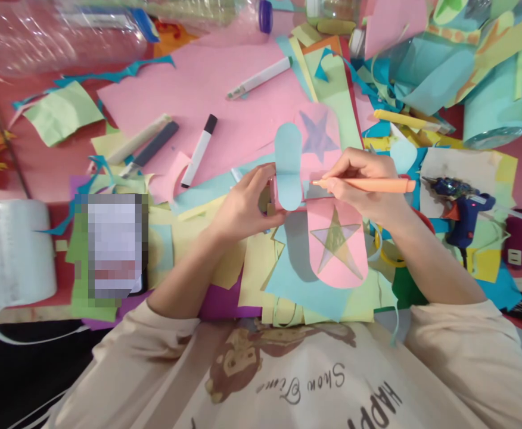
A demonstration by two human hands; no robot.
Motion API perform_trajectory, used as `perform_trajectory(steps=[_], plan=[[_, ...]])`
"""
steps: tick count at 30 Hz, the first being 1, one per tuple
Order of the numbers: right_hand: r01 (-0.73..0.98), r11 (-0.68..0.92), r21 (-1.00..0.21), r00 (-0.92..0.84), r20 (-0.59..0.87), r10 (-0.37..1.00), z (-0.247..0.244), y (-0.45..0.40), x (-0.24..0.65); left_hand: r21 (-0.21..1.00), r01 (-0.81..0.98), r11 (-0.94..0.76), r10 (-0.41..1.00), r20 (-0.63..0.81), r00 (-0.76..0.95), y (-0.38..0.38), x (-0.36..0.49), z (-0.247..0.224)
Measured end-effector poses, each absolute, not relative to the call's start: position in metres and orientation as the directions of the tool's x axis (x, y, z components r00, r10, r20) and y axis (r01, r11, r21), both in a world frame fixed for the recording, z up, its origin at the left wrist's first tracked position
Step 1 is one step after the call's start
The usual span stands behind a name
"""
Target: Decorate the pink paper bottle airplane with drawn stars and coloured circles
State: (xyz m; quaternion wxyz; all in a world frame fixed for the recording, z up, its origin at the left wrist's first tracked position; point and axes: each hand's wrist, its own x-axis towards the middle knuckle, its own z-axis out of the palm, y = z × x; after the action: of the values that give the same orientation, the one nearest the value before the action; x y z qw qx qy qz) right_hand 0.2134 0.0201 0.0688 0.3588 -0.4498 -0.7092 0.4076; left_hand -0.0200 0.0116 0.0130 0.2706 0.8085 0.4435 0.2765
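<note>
My right hand is closed round an orange marker, whose tip points left at the middle of a paper craft piece. The piece has a light-blue rounded flap and pink rounded flaps; the upper pink flap bears a purple star, the lower pink flap a star cut-out with olive and grey inside. My left hand grips the piece's left side between thumb and fingers. Whether the marker tip touches the surface, I cannot tell.
A black-capped white marker and a green-tipped marker lie on pink paper. At right are a blue glue gun and a yellow marker. Plastic bottles line the back; a phone and white pouch sit left.
</note>
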Motion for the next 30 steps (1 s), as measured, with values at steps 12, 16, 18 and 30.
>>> perform_trajectory(steps=[12,16,18,30], plan=[[0.363,0.282,-0.888,-0.364,0.144,0.92,0.0702,0.018,0.2113,0.693,0.585,-0.421,0.881,0.158,0.446,0.0112,-0.0193,0.0145],[0.347,0.301,-0.888,-0.401,0.15,0.904,0.0708,0.0181,0.211,0.707,0.582,-0.401,0.888,0.143,0.437,0.0106,-0.0189,0.0162],[0.347,0.306,-0.887,-0.417,0.146,0.897,0.0714,0.0181,0.2107,0.707,0.58,-0.404,0.888,0.15,0.436,0.0108,-0.019,0.0158],[0.414,0.252,-0.874,-0.455,0.041,0.89,0.0747,0.0186,0.213,0.688,0.57,-0.449,0.874,0.204,0.442,0.0114,-0.0193,0.0144]])
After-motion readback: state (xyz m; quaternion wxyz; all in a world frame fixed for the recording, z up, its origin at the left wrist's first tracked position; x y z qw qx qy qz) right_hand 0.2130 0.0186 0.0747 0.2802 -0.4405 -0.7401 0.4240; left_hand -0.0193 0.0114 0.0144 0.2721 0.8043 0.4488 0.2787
